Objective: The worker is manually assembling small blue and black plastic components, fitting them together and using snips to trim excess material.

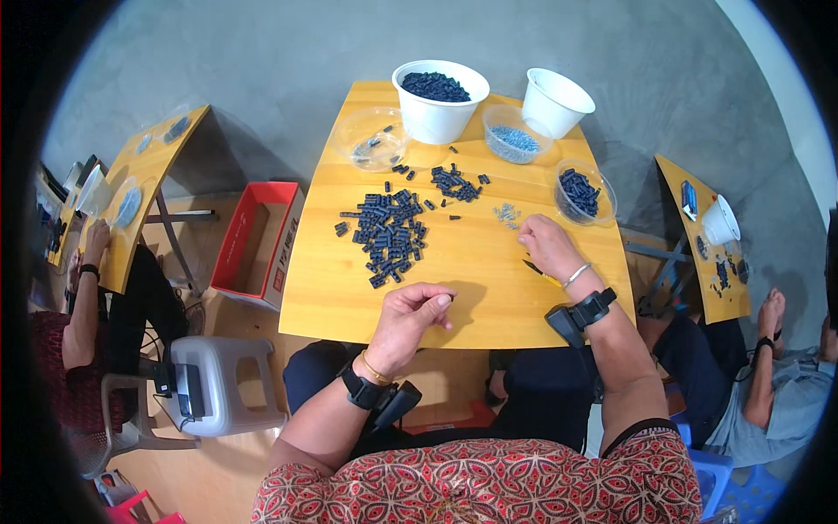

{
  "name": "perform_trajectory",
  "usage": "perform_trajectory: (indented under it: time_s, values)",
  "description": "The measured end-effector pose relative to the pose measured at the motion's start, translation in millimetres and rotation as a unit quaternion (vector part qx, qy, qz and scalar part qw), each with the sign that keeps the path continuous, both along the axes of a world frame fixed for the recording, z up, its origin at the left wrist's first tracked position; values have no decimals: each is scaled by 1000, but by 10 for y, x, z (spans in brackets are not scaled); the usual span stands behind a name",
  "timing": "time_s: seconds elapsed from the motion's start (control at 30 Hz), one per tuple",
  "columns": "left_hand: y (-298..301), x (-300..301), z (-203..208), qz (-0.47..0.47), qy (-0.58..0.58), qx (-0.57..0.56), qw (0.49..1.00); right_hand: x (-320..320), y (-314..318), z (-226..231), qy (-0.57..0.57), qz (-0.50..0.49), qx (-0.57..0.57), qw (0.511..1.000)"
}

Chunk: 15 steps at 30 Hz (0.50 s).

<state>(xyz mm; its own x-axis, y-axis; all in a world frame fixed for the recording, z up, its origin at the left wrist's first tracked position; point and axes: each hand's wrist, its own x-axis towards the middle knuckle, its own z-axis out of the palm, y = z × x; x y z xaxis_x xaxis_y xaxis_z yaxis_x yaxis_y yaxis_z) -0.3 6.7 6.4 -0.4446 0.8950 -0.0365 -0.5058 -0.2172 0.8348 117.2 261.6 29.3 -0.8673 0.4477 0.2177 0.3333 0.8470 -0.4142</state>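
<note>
Containers stand along the far part of a yellow table (489, 325) in the head view. White bucket (436, 124), at the back, is heaped with black pieces; a second white bucket (559, 109) stands to its right. Clear bowl (342, 147), on the left, holds a few dark pieces; a clear tub (495, 120) holds small silvery screws, and another clear tub (609, 208), nearer the right edge, more black pieces. Loose on the table lie a large black pile (390, 231), a smaller black cluster (454, 184) and scattered screws (505, 215). The right hand (550, 247) has curled fingers beside those screws; the left hand (414, 316), near the front edge, has bent fingers, thumb forward. Whether either grasps anything, I cannot tell.
</note>
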Motion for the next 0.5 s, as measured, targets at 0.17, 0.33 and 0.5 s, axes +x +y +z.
perform_trajectory:
  time_s: [0.17, 0.33, 0.5]
  values:
    - [15, 5, -3, 4, 10, 1, 1000, -78, -9, -40, -26, -7, 32, 999]
    - [23, 20, -35, 10, 25, 10, 1000, -112, -25, -104, -28, 5, 82, 996]
    - [41, 42, -38, 21, 59, 11, 998, -144, -39, -85, -6, -17, 73, 997]
